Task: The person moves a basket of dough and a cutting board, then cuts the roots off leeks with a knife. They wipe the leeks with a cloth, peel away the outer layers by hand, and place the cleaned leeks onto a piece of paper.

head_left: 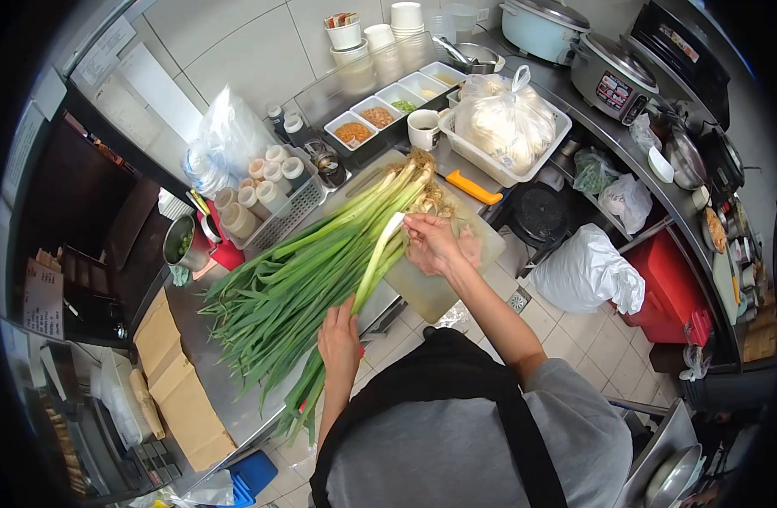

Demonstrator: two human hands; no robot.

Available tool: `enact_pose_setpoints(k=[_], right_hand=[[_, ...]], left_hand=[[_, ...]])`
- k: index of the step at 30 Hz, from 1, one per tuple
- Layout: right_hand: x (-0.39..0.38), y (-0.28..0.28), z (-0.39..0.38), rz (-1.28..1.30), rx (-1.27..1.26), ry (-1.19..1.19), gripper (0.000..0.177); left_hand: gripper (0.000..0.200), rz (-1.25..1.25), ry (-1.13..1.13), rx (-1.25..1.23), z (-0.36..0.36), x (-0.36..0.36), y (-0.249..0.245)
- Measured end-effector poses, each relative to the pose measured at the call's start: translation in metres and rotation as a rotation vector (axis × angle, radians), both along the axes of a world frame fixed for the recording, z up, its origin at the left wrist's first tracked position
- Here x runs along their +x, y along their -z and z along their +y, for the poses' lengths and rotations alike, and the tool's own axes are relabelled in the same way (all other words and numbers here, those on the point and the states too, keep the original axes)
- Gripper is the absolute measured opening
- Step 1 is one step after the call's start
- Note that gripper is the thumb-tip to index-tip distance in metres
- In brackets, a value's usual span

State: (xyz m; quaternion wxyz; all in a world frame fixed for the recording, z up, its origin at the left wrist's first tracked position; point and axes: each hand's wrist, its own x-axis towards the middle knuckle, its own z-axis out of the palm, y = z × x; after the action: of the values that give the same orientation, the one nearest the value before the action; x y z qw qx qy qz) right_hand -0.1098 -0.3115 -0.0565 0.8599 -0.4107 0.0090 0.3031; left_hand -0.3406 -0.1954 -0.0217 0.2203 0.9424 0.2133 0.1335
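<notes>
A big bunch of green onions [320,262] lies across the steel counter and onto a pale cutting board [431,284], roots toward the far end. My right hand [431,241] pinches the white end of one green onion [380,254] lifted off the pile. My left hand [339,339] grips the same stalk lower down, among the green leaves. A heap of trimmed roots [435,201] sits on the board just beyond my right hand. An orange-handled knife [473,187] rests at the board's far edge.
A white basket [469,152] holds a tied plastic bag [507,114]. Condiment trays [380,114], a mug [424,129], a rack of bottles [265,199] and rice cookers [613,76] line the back. Cardboard [181,381] lies at the counter's left end. A red bin [672,284] stands on the floor.
</notes>
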Motion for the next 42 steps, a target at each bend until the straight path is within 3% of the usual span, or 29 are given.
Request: enact_pose_setpoints(k=[4,7,10,13,16,22,26,31,35,38,41,42], right_hand=[[-0.001,0.001,0.003,0.069,0.030,0.000,0.004],[-0.003,0.003,0.008,0.075,0.033,-0.013,0.004],[-0.004,0.009,0.012,0.066,0.013,-0.030,0.008],[-0.005,0.008,0.014,0.047,-0.013,-0.020,0.009],[-0.004,0.011,0.013,0.044,-0.018,-0.021,0.009],[-0.012,0.027,0.006,-0.020,-0.109,-0.070,0.010],[-0.009,0.018,0.002,-0.251,-0.218,0.004,0.010],[0.016,-0.005,-0.022,-0.545,-0.335,0.027,0.007],[0.028,-0.034,-0.040,-0.486,-0.274,0.101,0.007],[0.046,-0.034,-0.038,-0.894,-0.698,0.349,0.009],[0.064,0.005,-0.031,-1.289,-1.068,0.211,0.010],[0.065,0.005,-0.028,-1.445,-1.191,0.137,0.010]], left_hand=[[0.036,0.036,0.007,-0.070,-0.004,0.000,-0.005],[0.034,-0.149,0.121,-0.315,0.011,-0.001,0.012],[0.033,0.016,0.040,-0.862,0.021,-0.003,0.014],[0.033,-0.061,0.112,-1.058,0.028,-0.005,0.026],[0.033,-0.028,0.045,-1.331,0.025,-0.006,0.008],[0.033,-0.195,0.057,-1.568,0.037,-0.004,0.002],[0.033,-0.179,0.115,-1.649,0.044,0.001,-0.002],[0.036,-0.215,0.032,-1.441,0.045,0.012,0.003],[0.037,-0.195,-0.001,-1.149,0.049,0.018,0.013],[0.036,-0.189,-0.051,-0.695,0.036,0.017,0.008],[0.040,-0.266,0.055,-0.042,0.021,0.013,-0.006],[0.042,-0.179,-0.002,-0.095,0.014,0.012,-0.010]])
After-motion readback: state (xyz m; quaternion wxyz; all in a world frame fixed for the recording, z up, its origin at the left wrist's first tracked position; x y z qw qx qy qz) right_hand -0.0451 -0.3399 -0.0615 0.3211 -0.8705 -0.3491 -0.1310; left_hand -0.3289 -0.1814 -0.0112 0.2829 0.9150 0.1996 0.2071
